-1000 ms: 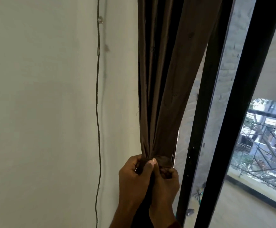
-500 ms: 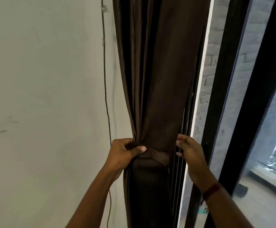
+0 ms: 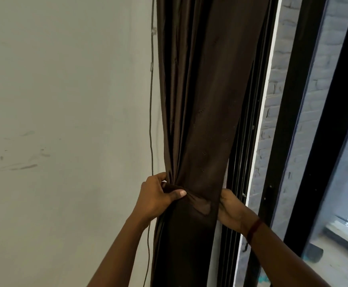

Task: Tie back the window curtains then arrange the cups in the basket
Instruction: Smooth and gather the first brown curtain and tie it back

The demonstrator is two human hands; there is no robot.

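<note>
Item: brown curtain (image 3: 202, 121), gathered into one bunch beside the window frame (image 3: 293, 141) and cinched by a fabric band (image 3: 200, 204).
Left grip (image 3: 158, 197): thumb and fingers curled round the bunch's left edge.
Right grip (image 3: 229, 206): at the right edge, fingers hidden behind the cloth; its hold cannot be told.
Risk: if the band is unfastened behind, easing either grip likely lets the folds spill.
Writing: none legible.

The one camera sits on the person's head. It looks forward, very near the curtain (image 3: 202, 121) in the middle of the frame, with the wall (image 3: 65, 100) at left.
</note>
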